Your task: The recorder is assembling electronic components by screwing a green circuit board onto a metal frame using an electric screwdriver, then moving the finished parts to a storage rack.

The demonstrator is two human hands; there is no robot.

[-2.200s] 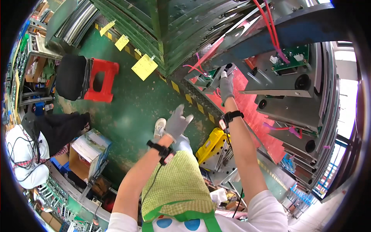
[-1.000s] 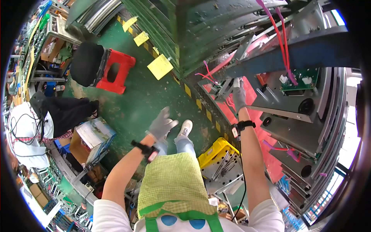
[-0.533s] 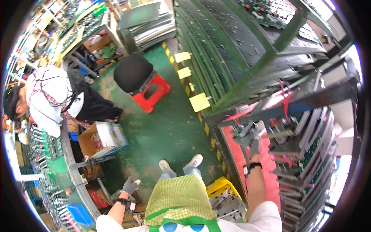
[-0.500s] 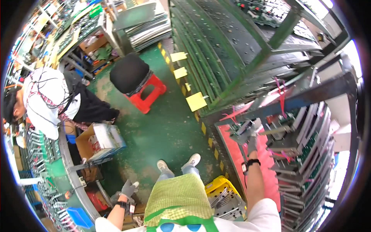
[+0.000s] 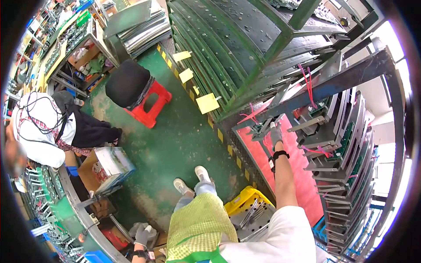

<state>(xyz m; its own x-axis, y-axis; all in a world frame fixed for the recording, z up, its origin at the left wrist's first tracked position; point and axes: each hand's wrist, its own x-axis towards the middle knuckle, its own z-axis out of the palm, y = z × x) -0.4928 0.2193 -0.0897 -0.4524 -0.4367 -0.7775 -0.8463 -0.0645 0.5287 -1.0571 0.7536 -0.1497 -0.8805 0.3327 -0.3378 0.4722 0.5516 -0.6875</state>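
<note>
My right hand [image 5: 276, 135], in a grey glove with a dark wristband, reaches far out over a red-covered shelf [image 5: 302, 177]. Its fingers are closed on a grey metal plate [image 5: 264, 128] at the shelf's far left end. To the right of that hand, several metal plates with green circuit boards [image 5: 342, 140] stand in a close row, some with pink ties. My left hand [image 5: 142, 235], also gloved, hangs low at the left with its fingers partly apart and nothing seen in it. A pale plastic bag [image 5: 151, 236] lies right beside it.
A green metal rack [image 5: 263, 65] rises ahead on the right. Below my right arm stands a yellow crate [image 5: 240, 200] with metal strips. A red stool [image 5: 151, 105] with a black cushion stands ahead. At the left, a person [image 5: 37, 127] sits by a bench [image 5: 81, 215] near a cardboard box [image 5: 94, 171].
My right hand and the metal plate have moved away toward the shelf's far left end, baring more red surface. My left hand has dropped nearer the lower edge. My feet and the view have shifted.
</note>
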